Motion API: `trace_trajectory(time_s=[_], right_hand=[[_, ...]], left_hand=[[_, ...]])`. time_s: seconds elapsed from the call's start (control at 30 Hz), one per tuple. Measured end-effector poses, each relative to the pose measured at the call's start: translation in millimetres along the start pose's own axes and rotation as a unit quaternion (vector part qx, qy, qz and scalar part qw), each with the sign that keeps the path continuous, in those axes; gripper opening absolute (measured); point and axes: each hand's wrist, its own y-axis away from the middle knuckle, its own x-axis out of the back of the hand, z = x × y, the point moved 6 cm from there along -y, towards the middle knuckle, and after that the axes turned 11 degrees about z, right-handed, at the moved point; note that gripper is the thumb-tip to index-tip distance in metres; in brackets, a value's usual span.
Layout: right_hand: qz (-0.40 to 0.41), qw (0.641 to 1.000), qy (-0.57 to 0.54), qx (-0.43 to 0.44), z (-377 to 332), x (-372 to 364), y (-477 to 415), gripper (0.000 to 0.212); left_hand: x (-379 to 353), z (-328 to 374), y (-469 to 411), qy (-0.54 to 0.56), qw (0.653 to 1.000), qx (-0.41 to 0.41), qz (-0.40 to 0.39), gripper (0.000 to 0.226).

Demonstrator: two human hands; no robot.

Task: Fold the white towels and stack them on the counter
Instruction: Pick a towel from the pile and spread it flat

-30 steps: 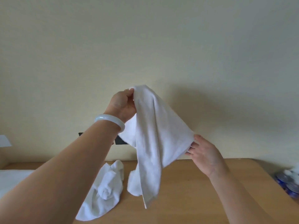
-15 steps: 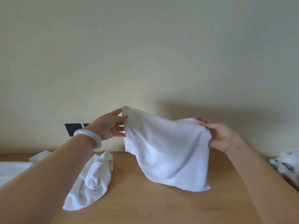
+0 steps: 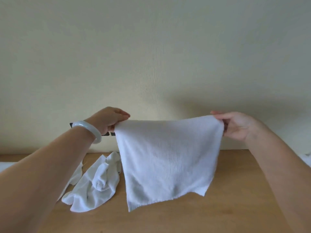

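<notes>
1. We are holding a white towel (image 3: 168,158) spread wide in the air above the wooden counter (image 3: 218,207). Its top edge is stretching almost straight between our two hands.
2. Our left hand (image 3: 109,121) is pinching the upper left corner, thumb and fingers closing together on the cloth. A pale bracelet (image 3: 89,129) is sitting on that wrist.
3. Our right hand (image 3: 235,126) is gripping the upper right corner. Its fingers are curling round the side edge and the thumb is lying along the top.
4. The towel is hanging flat and facing us in front of the cream wall (image 3: 151,56). Its lower edge is slanting, with the left bottom corner dipping lowest. We cannot tell whether that corner is touching the counter.
5. A second white towel (image 3: 96,184) is lying crumpled on the counter below our left forearm, just left of the hanging one. A rolled lump is bunching up in its middle.
6. More white cloth (image 3: 5,165) is showing at the far left edge, mostly hidden by our forearm. A scrap of something white (image 3: 305,158) is showing at the far right edge, too little of it to identify.
7. A dark wall plate (image 3: 107,134) is peeking out just beneath our left hand, most of it covered.
</notes>
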Motion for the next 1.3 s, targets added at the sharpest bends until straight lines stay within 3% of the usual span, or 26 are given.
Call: trace_trajectory(time_s=[0.1, 0.17, 0.23, 0.47, 0.63, 0.7, 0.87, 1.03, 1.1, 1.13, 1.23, 1.3], right_hand=[[0.025, 0.996, 0.056, -0.057, 23.1, -6.3, -16.7, 0.021], [0.02, 0.994, 0.093, -0.053, 22.8, -10.4, -25.0, 0.024], [0.015, 0.993, 0.112, -0.018, 7.3, -13.2, -29.5, 0.032], [-0.003, 0.988, 0.11, 0.112, -15.9, 2.8, 21.9, 0.032], [0.046, 0.991, 0.098, 0.077, 107.2, 38.2, 51.4, 0.024], [0.088, 0.985, 0.149, 0.01, 188.8, 56.3, 53.3, 0.024], [0.13, 0.948, 0.237, -0.167, 335.7, 85.1, 55.5, 0.017], [0.123, 0.938, 0.271, -0.18, 355.9, 80.0, 54.5, 0.008], [0.12, 0.929, 0.298, -0.185, 364.8, 79.6, 46.6, 0.038], [0.12, 0.927, 0.303, -0.185, 368.9, 79.1, 42.6, 0.043], [0.125, 0.928, 0.314, -0.157, 368.6, 69.6, 38.7, 0.018], [0.098, 0.924, 0.333, -0.161, 372.3, 69.7, 41.5, 0.013]], left_hand=[[-11.4, -29.2, -10.0, 0.029, 0.995, 0.098, -0.014, 0.028], [-14.5, -31.0, -15.5, 0.044, 0.992, 0.119, -0.017, 0.025], [-11.7, -16.2, -21.1, 0.048, 0.994, 0.096, -0.001, 0.012], [21.7, 15.2, 17.1, 0.043, 0.997, -0.063, 0.007, 0.016], [2.7, -101.1, 66.9, -0.035, 0.998, -0.044, -0.036, 0.021], [-17.0, -177.4, 78.0, -0.049, 0.997, 0.031, -0.057, 0.038], [-60.6, -330.4, 120.0, -0.114, 0.977, 0.163, -0.071, 0.037], [-77.1, -378.8, 135.7, -0.129, 0.956, 0.263, -0.036, 0.045], [-80.9, -377.8, 133.8, -0.119, 0.956, 0.27, 0.0, 0.046], [-83.0, -374.9, 132.0, -0.129, 0.955, 0.266, 0.014, 0.043], [-90.3, -357.1, 133.6, -0.211, 0.954, 0.211, -0.006, 0.031], [-94.8, -355.1, 141.0, -0.23, 0.953, 0.194, -0.037, 0.025]])
